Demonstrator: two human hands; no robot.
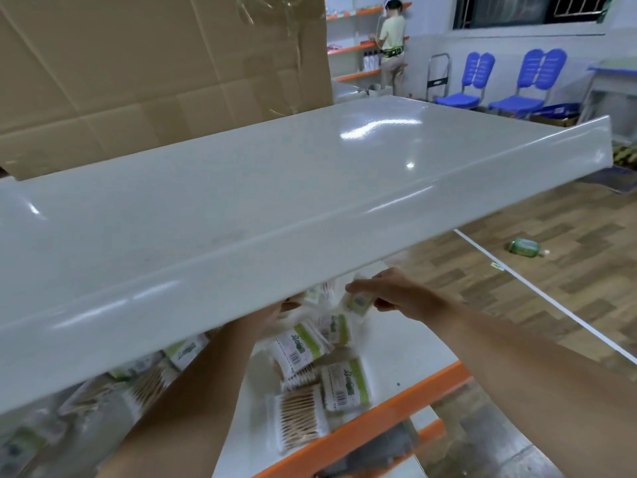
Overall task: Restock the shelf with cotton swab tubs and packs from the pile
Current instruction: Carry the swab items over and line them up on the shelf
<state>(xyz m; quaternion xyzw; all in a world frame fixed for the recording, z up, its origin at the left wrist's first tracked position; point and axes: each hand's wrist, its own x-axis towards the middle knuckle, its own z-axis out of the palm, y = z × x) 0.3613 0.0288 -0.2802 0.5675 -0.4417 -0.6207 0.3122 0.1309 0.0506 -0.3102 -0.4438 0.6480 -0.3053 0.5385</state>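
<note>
Both my arms reach under a bare white upper shelf (275, 188). My right hand (396, 291) pinches a cotton swab pack (358, 301) with a green-and-white label just below that shelf's front lip. Only a few fingers of my left hand (293, 301) show, the rest hidden behind the lip, so what it holds cannot be told. Several more swab packs (346, 384) lie jumbled on the lower white shelf (406, 353) with its orange front edge. Further packs (144, 381) lie to the left, partly hidden by the upper shelf.
Brown cardboard (138, 63) backs the shelving. A green bottle (524, 247) lies on the wooden floor to the right, beside a white floor line. Blue chairs (472, 81) stand by the far wall. A person (391, 43) works at orange-edged shelves in the back.
</note>
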